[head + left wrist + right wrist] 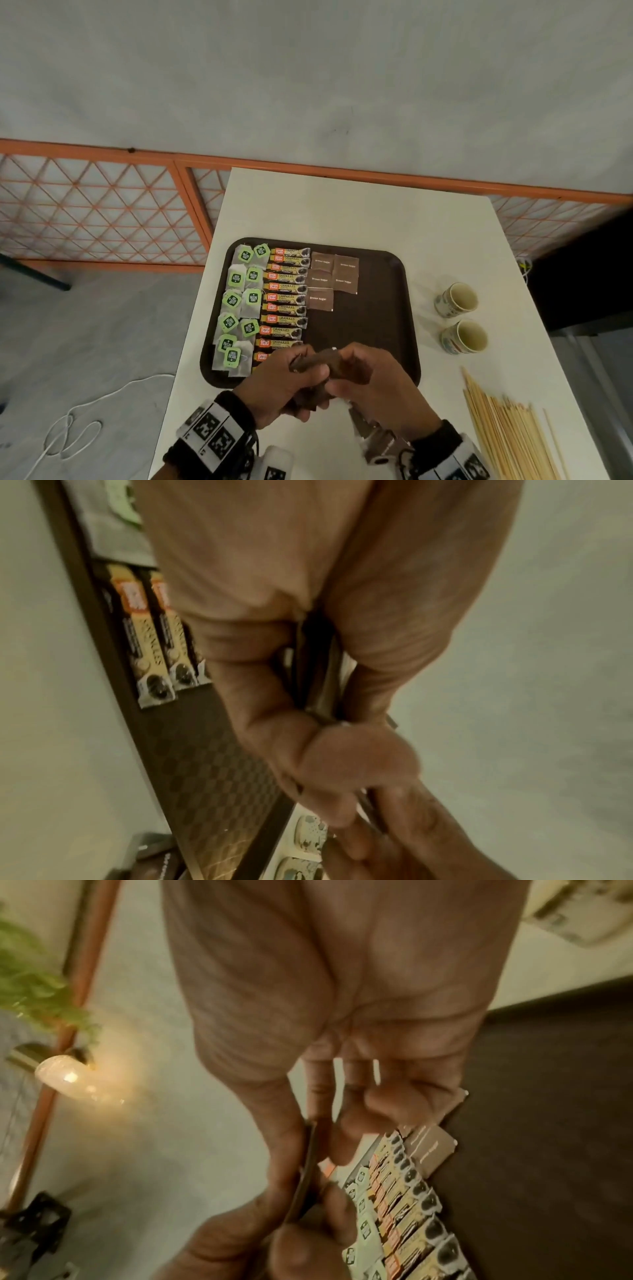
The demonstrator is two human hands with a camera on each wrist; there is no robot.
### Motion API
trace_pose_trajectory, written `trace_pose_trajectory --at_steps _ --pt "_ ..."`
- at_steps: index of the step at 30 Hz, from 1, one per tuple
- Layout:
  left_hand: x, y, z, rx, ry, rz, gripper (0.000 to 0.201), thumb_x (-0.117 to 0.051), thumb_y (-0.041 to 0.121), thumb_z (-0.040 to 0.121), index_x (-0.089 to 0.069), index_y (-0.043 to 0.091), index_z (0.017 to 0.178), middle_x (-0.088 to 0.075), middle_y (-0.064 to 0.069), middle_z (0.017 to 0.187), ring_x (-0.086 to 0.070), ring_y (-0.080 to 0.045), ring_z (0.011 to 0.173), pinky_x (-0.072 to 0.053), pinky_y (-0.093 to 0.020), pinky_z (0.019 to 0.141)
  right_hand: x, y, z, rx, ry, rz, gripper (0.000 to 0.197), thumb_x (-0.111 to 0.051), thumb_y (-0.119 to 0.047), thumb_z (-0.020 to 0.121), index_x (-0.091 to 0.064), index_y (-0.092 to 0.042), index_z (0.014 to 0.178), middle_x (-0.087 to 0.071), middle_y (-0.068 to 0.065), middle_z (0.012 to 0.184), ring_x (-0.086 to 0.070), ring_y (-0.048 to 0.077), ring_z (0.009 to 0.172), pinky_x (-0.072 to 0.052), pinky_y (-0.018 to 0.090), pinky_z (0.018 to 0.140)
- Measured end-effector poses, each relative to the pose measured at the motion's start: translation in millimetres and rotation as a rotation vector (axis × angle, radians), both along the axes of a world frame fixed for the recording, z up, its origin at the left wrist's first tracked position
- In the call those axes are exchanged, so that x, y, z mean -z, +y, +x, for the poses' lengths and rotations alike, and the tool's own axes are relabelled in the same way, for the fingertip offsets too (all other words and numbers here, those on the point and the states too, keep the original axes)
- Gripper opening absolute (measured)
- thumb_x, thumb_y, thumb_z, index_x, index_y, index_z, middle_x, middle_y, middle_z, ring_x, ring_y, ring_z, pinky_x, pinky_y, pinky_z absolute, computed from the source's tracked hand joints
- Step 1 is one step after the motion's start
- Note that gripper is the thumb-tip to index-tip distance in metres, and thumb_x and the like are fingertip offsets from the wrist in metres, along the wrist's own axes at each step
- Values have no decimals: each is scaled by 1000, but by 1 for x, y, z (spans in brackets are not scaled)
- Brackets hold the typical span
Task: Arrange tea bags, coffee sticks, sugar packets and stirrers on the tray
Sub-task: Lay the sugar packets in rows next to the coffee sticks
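Both hands hover over the near edge of the dark brown tray (376, 325). My left hand (305, 387) grips a small stack of brown sugar packets (318, 363), seen edge-on (318, 669) between thumb and fingers. My right hand (349, 380) pinches the same stack's right end, a packet edge (310, 1164) showing between its thumb and fingers. On the tray lie tea bags (236, 301) with green tags at the left, a column of coffee sticks (284, 298) beside them, and several sugar packets (334, 274) at the back. Wooden stirrers (507, 435) lie on the table at the near right.
Two paper cups (457, 299) (466, 337) stand on the white table right of the tray. More brown packets (373, 442) lie on the table under my right wrist. An orange lattice fence (102, 205) runs behind the table. A white cable (85, 411) lies on the floor at left.
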State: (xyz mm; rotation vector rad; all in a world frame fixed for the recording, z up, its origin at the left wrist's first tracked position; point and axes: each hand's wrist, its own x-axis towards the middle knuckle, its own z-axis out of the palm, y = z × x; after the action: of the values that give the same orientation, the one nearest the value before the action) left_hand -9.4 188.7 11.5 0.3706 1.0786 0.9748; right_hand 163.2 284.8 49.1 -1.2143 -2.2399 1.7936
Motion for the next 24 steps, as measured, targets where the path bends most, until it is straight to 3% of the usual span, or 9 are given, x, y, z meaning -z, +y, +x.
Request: trace_pose_trajectory --at_steps 3,6,10,13,17,21,24 --pt "-6 1 -2 34 14 26 44 -70 29 88 -56 6 123 -70 -14 89 -66 -27 78 -50 -27 49 1 3 1 67 -3 31 8 -69 -22 89 -68 -14 87 -70 7 81 -67 18 73 -57 32 74" --pt "-8 3 2 14 75 66 33 -70 20 89 -64 19 121 -70 -13 89 -67 -27 76 -51 -27 49 1 1 1 208 39 -179 16 -68 -18 90 -67 -3 90 -70 9 72 -63 18 63 -55 26 65" --pt "-6 9 0 153 254 63 13 -66 15 90 -65 15 104 -69 -9 77 -68 -26 69 -51 -26 45 2 7 3 167 -1 -114 13 -70 -30 87 -72 -16 88 -73 5 83 -68 20 74 -57 30 74" --pt "-5 12 -3 239 323 69 9 -67 17 89 -62 12 95 -69 -9 74 -68 -27 68 -51 -26 44 -3 15 -4 34 -7 33 4 -70 -25 88 -74 -23 87 -72 -3 81 -67 10 73 -56 21 71" --pt "-1 16 -5 12 285 37 16 -70 14 88 -59 4 96 -71 -20 80 -67 -28 69 -49 -26 44 0 28 -12 142 3 -39 8 -67 -18 91 -71 -11 90 -71 12 74 -62 12 59 -52 18 59" --pt "4 22 -13 -234 267 -30 15 -67 9 90 -59 1 100 -69 -17 77 -67 -25 66 -49 -28 48 28 60 -13 362 9 -213 9 -60 -9 94 -67 -5 98 -72 9 81 -65 14 66 -54 22 63" --pt "8 16 -20 -260 281 -59 13 -66 10 90 -60 3 99 -70 -19 80 -67 -27 68 -51 -30 51 63 92 -19 613 -34 -243 6 -61 -8 94 -66 -7 93 -68 10 81 -60 13 63 -48 21 55"
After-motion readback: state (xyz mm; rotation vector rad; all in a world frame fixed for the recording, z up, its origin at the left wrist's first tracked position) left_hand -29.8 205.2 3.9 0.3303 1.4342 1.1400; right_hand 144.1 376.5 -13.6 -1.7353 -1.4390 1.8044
